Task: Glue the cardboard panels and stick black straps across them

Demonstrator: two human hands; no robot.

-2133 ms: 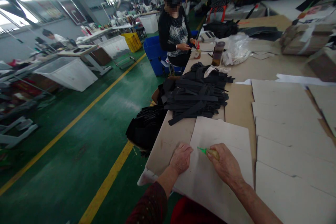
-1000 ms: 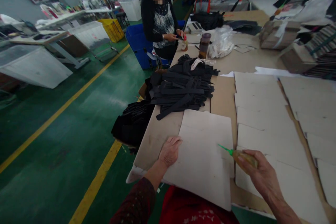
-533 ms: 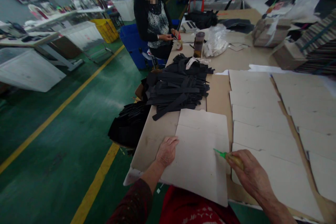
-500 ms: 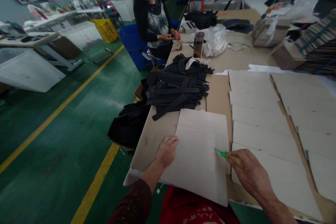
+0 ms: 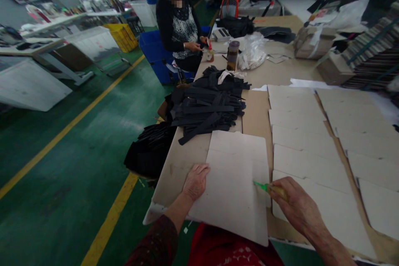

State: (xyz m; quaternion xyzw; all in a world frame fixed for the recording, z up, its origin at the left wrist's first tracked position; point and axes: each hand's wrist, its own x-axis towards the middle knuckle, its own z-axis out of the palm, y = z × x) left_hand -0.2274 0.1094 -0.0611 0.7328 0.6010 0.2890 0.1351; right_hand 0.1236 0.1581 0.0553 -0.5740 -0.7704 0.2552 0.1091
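Note:
A pale grey card sheet [image 5: 233, 183] lies at the near edge of the brown table [image 5: 255, 112]. My left hand [image 5: 195, 181] rests on the sheet's left edge with its fingers curled down, pressing it flat. My right hand [image 5: 296, 208] is closed round a small glue bottle [image 5: 276, 190] with a green nozzle. The nozzle tip touches the sheet's right edge.
Rows of pale card sheets [image 5: 305, 141] cover the table to the right. A heap of black strips [image 5: 208, 106] lies beyond the sheet, and more black strips [image 5: 149, 149] hang off the table's left side. A person [image 5: 179, 29] sits at the far end beside a jar [image 5: 232, 55] and a plastic bag [image 5: 251, 52].
My right hand swung the glue bottle out to the right of the sheet, then came back so the nozzle meets its right edge. My left hand has stayed on the left edge.

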